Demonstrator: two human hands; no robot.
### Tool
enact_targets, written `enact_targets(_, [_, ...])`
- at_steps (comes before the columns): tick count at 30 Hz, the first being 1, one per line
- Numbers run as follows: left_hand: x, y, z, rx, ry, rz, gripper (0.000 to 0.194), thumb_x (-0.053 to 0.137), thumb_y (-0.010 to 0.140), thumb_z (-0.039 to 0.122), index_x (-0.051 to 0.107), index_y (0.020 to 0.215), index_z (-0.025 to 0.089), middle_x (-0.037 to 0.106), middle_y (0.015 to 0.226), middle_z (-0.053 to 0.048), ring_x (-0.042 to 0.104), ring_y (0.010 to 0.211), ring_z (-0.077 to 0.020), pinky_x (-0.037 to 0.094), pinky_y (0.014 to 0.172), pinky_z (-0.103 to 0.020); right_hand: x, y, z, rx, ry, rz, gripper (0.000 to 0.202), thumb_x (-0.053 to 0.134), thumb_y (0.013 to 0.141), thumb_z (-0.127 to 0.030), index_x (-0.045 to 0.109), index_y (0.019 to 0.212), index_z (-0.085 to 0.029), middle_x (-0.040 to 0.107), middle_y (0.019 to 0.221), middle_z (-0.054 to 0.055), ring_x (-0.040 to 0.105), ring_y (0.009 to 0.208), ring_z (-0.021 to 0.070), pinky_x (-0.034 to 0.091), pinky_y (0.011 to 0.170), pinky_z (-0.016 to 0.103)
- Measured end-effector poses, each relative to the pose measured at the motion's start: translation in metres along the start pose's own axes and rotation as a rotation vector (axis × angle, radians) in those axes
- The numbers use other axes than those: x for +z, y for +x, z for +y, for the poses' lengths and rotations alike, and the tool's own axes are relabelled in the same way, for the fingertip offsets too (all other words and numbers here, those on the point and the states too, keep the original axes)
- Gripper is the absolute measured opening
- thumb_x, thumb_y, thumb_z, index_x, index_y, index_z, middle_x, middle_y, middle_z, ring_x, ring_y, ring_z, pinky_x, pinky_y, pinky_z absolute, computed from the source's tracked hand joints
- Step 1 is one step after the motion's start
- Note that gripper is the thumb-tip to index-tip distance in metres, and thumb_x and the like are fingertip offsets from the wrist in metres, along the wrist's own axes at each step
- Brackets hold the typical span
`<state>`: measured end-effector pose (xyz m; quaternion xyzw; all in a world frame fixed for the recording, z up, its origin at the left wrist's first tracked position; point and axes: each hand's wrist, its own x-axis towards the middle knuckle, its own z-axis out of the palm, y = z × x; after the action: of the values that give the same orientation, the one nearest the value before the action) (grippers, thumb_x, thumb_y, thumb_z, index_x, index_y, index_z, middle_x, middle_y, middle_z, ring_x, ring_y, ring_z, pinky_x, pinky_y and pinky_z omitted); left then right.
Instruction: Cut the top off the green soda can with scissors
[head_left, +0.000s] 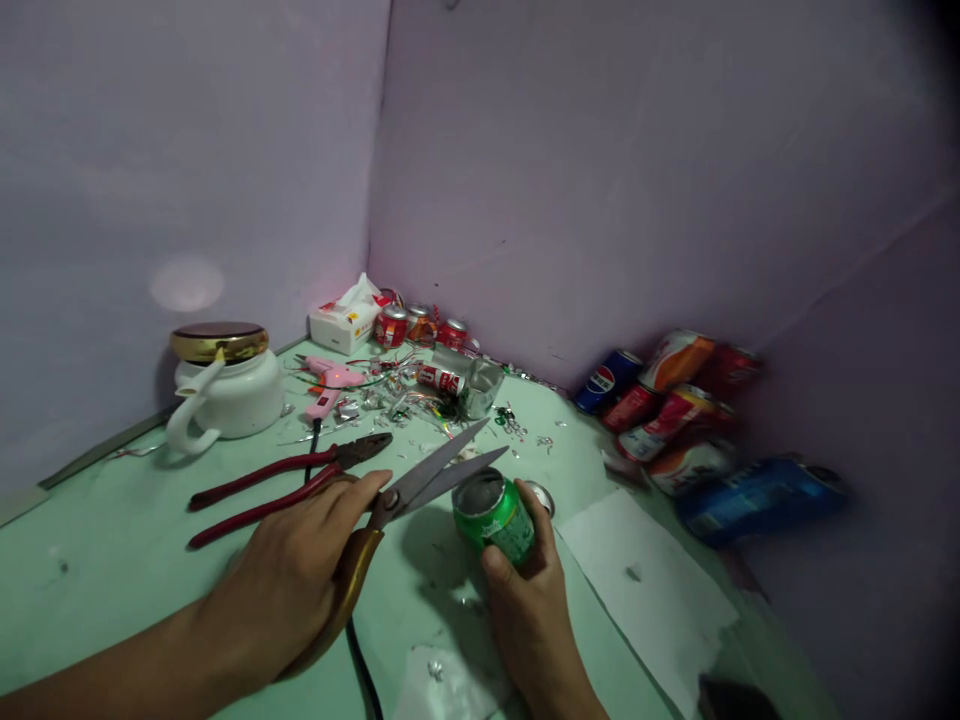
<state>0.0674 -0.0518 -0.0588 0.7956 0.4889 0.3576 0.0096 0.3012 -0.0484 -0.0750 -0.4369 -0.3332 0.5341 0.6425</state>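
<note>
Open-topped green can and scissors, lower centre of the frame
The left hand grips the scissors by their gold handles, grey blades parted; the right hand grasps the can below its silvery rim.

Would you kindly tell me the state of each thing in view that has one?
Scissors: open, in the left hand
Green can: top open, in the right hand
Pliers: handles spread apart
White pot: gold lid on
Tissue box: open, tissue sticking out
Pink glue gun: lying on its side
Cans at right: opened or not, unclear
</note>
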Motion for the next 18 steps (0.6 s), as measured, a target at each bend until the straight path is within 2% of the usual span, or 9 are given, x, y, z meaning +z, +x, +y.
enact_targets(4, [0.003,-0.003,-0.003,-0.021,0.031,-0.013,0.044,0.04,0.102,0.022,0.04,0.146,0.026,0.069,0.126,-0.012,0.072,0.104,-0.0295,0.062,0.082,-0.047,0.001,-0.001,-0.004,0.023,0.104,-0.018,0.072,0.091,0.062,-0.048,0.063,0.125,-0.03,0.071,0.121,0.006,0.067,0.105,0.0272,0.052,0.094,0.043])
enact_targets(6, [0.005,-0.004,-0.004,-0.026,0.041,-0.025,0.046,0.04,0.101,0.02,0.038,0.147,0.026,0.068,0.129,-0.012,0.071,0.108,-0.0306,0.062,0.085,-0.049,0.002,-0.001,-0.006,0.056,0.158,-0.009,0.059,0.088,0.068,-0.048,0.065,0.121,-0.032,0.072,0.119,0.005,0.069,0.101,0.0255,0.053,0.09,0.042])
enact_targets(8, [0.006,-0.004,-0.003,-0.026,0.045,-0.046,0.047,0.039,0.101,0.021,0.035,0.147,0.027,0.066,0.13,-0.013,0.069,0.11,-0.0314,0.061,0.086,-0.05,0.004,-0.002,-0.008,0.061,0.191,0.002,0.054,0.088,0.068,-0.047,0.067,0.116,-0.032,0.073,0.112,0.004,0.07,0.095,0.0235,0.055,0.085,0.039])
enact_targets(12, [0.009,-0.006,0.001,0.004,0.057,-0.095,0.046,0.037,0.103,0.024,0.032,0.149,0.027,0.066,0.127,-0.014,0.068,0.108,-0.0309,0.06,0.087,-0.05,0.005,0.001,-0.006,0.03,0.154,-0.002,0.058,0.093,0.059,-0.046,0.067,0.109,-0.031,0.071,0.105,0.002,0.067,0.092,0.0216,0.053,0.083,0.035])
enact_targets(15, [0.011,-0.009,0.005,0.03,0.028,-0.132,0.046,0.034,0.104,0.022,0.031,0.149,0.026,0.066,0.121,-0.013,0.067,0.105,-0.0288,0.059,0.086,-0.046,0.002,0.003,-0.003,-0.027,0.068,0.033,0.066,0.095,0.055,-0.05,0.066,0.112,-0.031,0.069,0.109,0.002,0.064,0.099,0.0233,0.051,0.086,0.035])
enact_targets(18, [0.012,-0.011,0.008,0.032,-0.009,-0.161,0.046,0.032,0.103,0.019,0.031,0.148,0.026,0.065,0.113,-0.011,0.066,0.099,-0.027,0.058,0.083,-0.045,-0.002,0.004,0.001,-0.078,-0.025,0.015,0.07,0.094,0.055,-0.053,0.065,0.115,-0.032,0.068,0.116,0.002,0.063,0.105,0.0252,0.05,0.089,0.036])
